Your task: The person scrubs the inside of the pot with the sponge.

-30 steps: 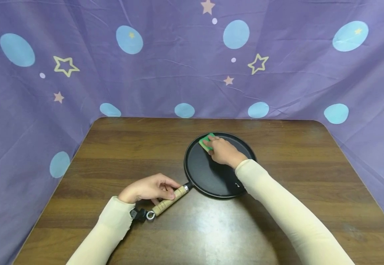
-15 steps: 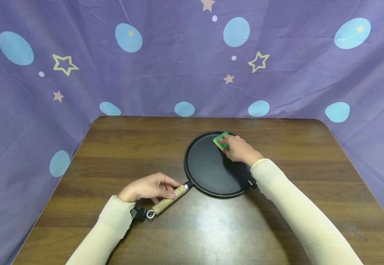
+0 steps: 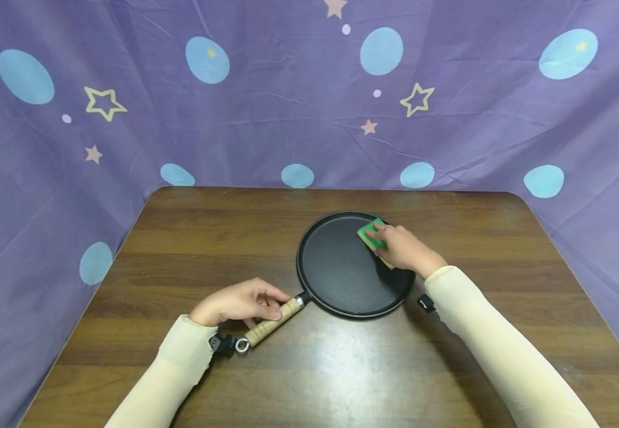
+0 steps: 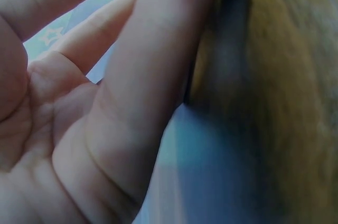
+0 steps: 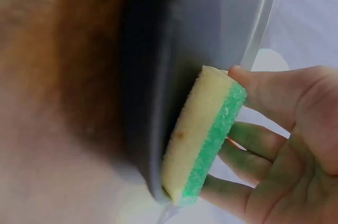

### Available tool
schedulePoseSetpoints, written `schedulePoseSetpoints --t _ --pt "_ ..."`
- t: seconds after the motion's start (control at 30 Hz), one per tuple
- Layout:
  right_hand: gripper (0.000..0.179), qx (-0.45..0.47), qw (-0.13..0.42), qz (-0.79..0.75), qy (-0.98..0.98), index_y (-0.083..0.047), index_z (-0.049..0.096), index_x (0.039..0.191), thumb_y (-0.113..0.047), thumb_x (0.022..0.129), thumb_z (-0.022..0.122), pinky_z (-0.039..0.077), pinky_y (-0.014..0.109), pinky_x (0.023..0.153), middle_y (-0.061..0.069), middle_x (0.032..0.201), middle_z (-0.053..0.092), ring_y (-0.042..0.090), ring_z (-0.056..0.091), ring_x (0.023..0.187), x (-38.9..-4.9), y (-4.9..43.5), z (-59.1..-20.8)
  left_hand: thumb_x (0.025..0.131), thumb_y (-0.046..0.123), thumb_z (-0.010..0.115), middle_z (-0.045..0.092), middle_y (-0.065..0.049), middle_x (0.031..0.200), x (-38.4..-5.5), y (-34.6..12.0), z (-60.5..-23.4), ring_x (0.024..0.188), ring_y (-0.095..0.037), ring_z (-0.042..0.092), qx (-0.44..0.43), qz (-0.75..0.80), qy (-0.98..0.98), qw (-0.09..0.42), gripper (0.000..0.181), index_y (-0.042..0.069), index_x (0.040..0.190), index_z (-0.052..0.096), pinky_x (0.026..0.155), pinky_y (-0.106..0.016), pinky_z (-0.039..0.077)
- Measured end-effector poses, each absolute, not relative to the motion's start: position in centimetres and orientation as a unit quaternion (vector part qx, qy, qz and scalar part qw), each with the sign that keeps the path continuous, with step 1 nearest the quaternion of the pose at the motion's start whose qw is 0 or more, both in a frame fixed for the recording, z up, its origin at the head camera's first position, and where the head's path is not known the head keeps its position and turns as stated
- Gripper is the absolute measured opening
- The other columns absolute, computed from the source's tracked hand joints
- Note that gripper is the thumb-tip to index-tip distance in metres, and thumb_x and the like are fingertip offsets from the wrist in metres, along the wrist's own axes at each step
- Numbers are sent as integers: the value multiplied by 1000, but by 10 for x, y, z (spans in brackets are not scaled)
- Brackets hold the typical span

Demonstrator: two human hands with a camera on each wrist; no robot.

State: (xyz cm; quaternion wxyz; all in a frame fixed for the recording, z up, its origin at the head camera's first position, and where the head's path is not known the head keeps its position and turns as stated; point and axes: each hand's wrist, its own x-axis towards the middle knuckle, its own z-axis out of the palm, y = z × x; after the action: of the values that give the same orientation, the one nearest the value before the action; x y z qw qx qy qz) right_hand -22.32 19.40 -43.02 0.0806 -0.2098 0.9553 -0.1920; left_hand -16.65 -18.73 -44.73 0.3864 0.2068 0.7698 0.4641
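Note:
A round black flat pan (image 3: pixel 336 270) lies on the wooden table, its wooden handle (image 3: pixel 262 331) angled toward the near left. My left hand (image 3: pixel 240 302) holds that handle between thumb and fingers, close to the metal collar. Its palm and fingers (image 4: pixel 121 92) fill much of the left wrist view. Over the right side of the pan, my right hand (image 3: pixel 407 248) holds a green and yellow sponge (image 3: pixel 372 230). The yellow side of the sponge (image 5: pixel 195 123) faces the pan surface (image 5: pixel 216 18), near the raised rim, with thumb and fingertips on its green side and end.
The brown wooden table (image 3: pixel 208 238) extends around the pan on all sides. Behind it hangs a purple cloth (image 3: pixel 267 119) with stars and blue ovals. A metal ring (image 3: pixel 242 345) ends the handle, beside a black wrist device (image 3: pixel 225 345).
My right hand has slid the sponge rightward along the pan's far part, then nearer along its right side. My left hand and the pan stay in place.

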Motion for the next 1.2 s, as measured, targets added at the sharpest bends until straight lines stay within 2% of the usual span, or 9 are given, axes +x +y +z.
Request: schedulePoseSetpoints --t 0.47,0.77,1.2 --pt "53 -202 47 -181 961 1 54 151 -5 100 70 41 66 111 34 156 42 54 43 142 -189 194 -437 100 11 74 70 0 94 -167 -187 -446 71 -11 58 218 457 773 383 44 -5 140 64 53 -25 52" --pt "54 -217 12 -181 959 2 59 146 -4 96 77 48 62 106 35 151 48 52 49 139 -158 183 -441 100 11 74 69 -1 94 -166 -186 -446 68 -11 56 215 461 770 385 44 -4 140 64 52 -25 51" --pt "54 -224 4 -192 955 2 62 144 -5 94 80 49 62 105 33 151 50 52 49 139 -128 160 -444 99 12 74 69 -2 94 -166 -187 -447 68 -11 56 216 463 768 386 45 -3 140 64 52 -25 51"
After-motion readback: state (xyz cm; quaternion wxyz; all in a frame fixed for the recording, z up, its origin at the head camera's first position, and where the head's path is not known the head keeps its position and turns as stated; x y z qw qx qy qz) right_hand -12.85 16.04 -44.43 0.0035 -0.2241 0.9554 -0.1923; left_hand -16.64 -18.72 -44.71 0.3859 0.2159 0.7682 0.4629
